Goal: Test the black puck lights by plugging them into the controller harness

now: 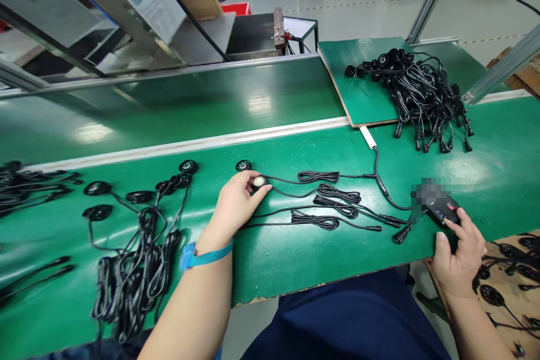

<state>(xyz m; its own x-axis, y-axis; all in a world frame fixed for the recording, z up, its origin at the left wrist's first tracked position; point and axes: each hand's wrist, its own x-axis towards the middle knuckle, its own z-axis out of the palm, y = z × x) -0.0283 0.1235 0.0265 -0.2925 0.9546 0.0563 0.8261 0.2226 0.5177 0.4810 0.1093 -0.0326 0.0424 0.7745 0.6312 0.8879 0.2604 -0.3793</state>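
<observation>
My left hand pinches a small round black lamp whose face glows pale, between thumb and fingers. A thin cable runs right from it to a tied coil. Just behind my fingers lies another round black lamp. More coiled cables lie in rows beside my left wrist, which wears a blue strap. On the right, my right hand grips a black control box, a finger on its top face. Part of the box is blurred out. A connector lies left of it.
Bundled lamps with cables lie at left. A larger pile of cables rests on a raised green board at the back right. A joined cable crosses the green bench. More lamps lie on cardboard at lower right.
</observation>
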